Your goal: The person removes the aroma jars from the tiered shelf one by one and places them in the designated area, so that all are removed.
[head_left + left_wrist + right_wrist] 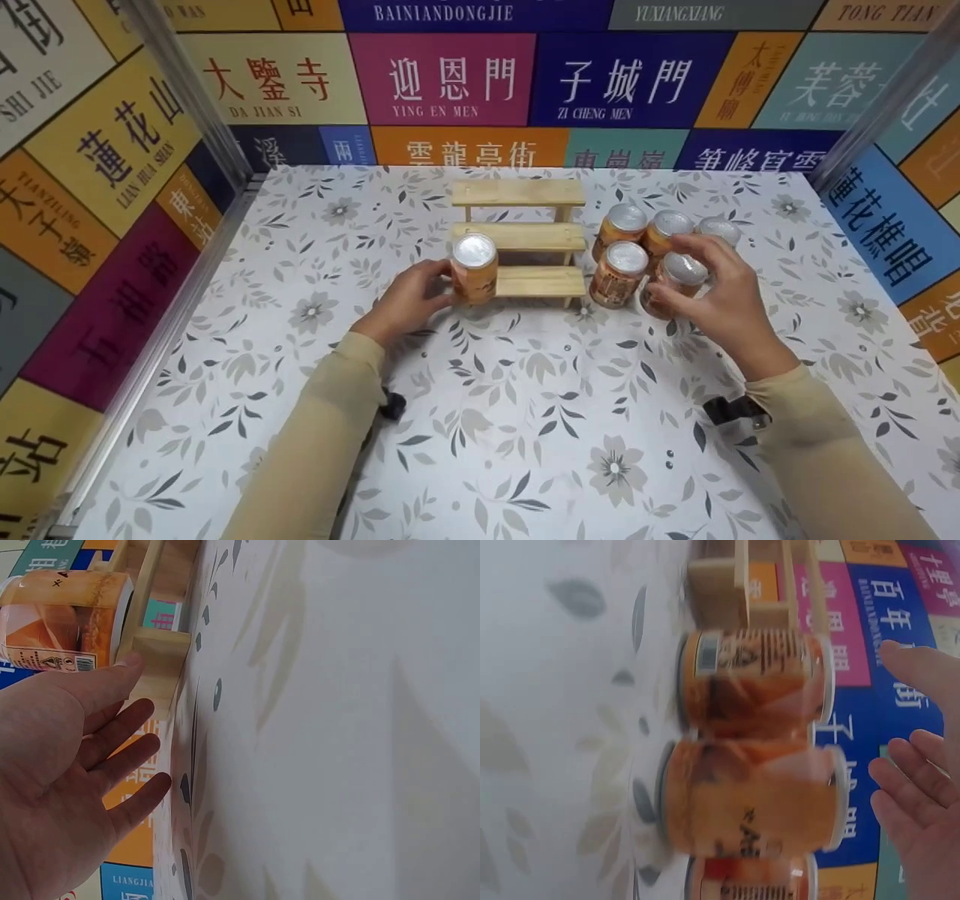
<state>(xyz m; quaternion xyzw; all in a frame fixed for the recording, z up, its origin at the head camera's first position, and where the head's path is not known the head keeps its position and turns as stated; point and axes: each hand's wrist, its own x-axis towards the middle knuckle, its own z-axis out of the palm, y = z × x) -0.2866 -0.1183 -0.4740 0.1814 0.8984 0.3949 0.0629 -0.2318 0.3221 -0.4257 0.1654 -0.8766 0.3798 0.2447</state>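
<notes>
A can with an orange label and silver lid stands upright at the left end of the lowest step of a small three-step wooden rack. My left hand is beside that can; in the left wrist view its fingers are spread and its thumb lies close to the base of the can. Above the front right can of a group, my right hand hovers with thumb and fingers apart. The right wrist view shows a gap between those fingers and the nearest can.
Beside the front right can stands another front can. Behind them are more matching cans, one partly hidden by my right hand. The white table has a leaf pattern. Colourful sign panels wall its back and sides.
</notes>
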